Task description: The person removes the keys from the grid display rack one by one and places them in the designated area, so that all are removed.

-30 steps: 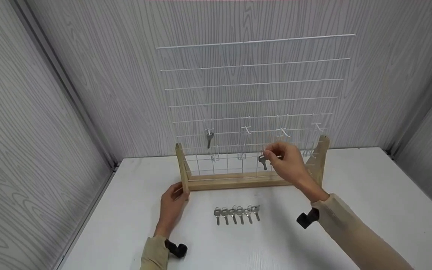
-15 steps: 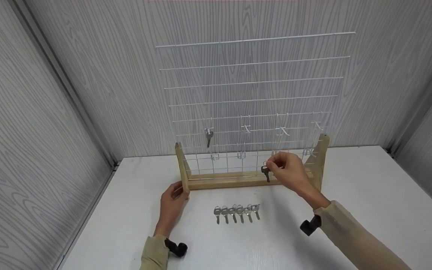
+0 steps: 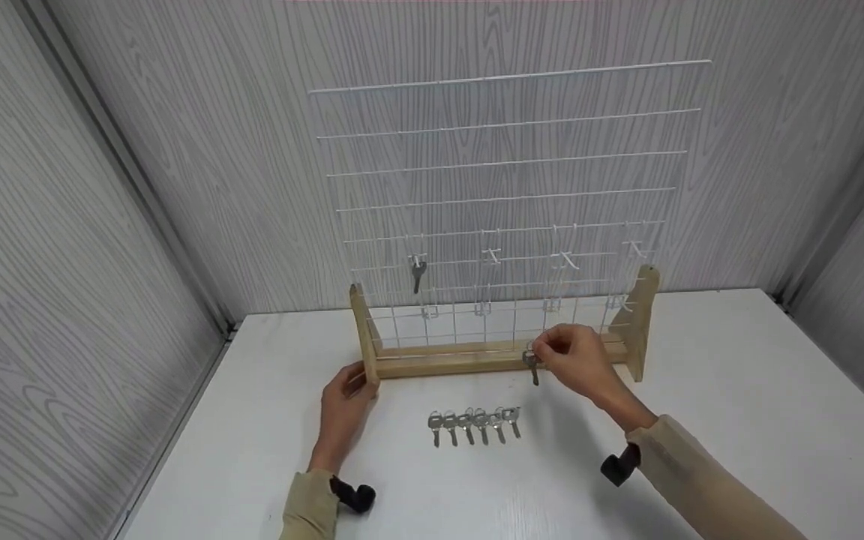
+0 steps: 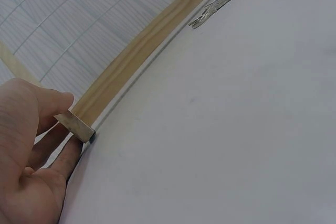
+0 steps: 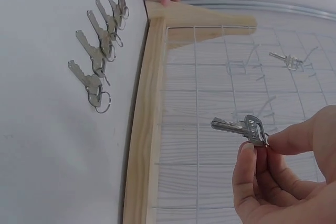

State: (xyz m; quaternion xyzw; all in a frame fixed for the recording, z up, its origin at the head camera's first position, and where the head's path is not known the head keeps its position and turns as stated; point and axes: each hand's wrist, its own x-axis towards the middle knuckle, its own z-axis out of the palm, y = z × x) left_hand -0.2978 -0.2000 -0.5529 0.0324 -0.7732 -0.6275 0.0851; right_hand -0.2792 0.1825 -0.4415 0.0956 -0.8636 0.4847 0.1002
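Observation:
My right hand (image 3: 574,365) pinches a silver key (image 3: 530,361) by its ring, with the blade hanging down, in front of the wire rack's lower right part. In the right wrist view the key (image 5: 245,128) sticks out beyond thumb and fingertips. My left hand (image 3: 345,411) grips the front left foot of the wooden stand (image 3: 447,365); the left wrist view has thumb above and fingers below the foot's end (image 4: 76,125). Another key (image 3: 418,276) hangs on the upper left hook. On the table, a row of several ringed keys (image 3: 466,427) lies before the stand.
A white wire grid (image 3: 511,77) rises from the stand. Bare hooks, such as one upper hook (image 3: 568,260), project from it, with several more in a lower row. The white table (image 3: 252,450) is bounded by grey wood-grain panels (image 3: 199,150) behind and at both sides.
My right hand has come down and towards me from the hooks, still pinching the key. My left hand stays on the stand's foot.

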